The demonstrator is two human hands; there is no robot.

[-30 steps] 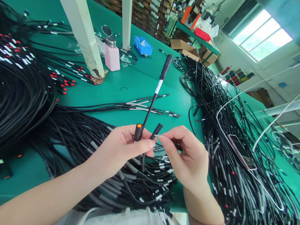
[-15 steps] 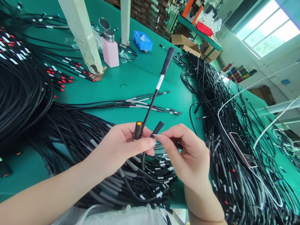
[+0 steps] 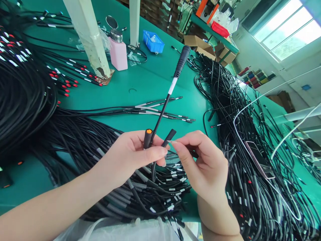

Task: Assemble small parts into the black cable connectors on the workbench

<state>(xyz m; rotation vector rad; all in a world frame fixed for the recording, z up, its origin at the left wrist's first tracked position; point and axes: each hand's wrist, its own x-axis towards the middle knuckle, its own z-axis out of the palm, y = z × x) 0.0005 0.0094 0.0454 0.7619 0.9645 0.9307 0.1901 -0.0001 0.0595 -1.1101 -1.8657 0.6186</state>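
My left hand (image 3: 142,152) is closed around a black branched cable (image 3: 162,112). Its long ribbed connector (image 3: 182,62), with a white label (image 3: 173,86) below it, points up and away. A short connector with an orange face (image 3: 148,131) rises beside my fingers, and a slim black connector (image 3: 170,135) sticks out past my thumb. My right hand (image 3: 204,160) pinches a thin pale strip (image 3: 172,141) between thumb and forefinger, right by the slim connector. Whether the strip touches the connector is unclear. Something dark shows behind my curled right fingers.
Bundled black cables (image 3: 140,197) lie under my hands, with coiled cables (image 3: 25,87) at left and a cable heap (image 3: 225,100) at right bearing a phone (image 3: 259,159). Beyond are a white post (image 3: 87,36), a pink bottle (image 3: 118,53) and a blue bin (image 3: 153,43).
My right hand has shifted slightly right and up, drawing the pale strip away from my left thumb, so more of it shows. My left hand stays almost still with the cable.
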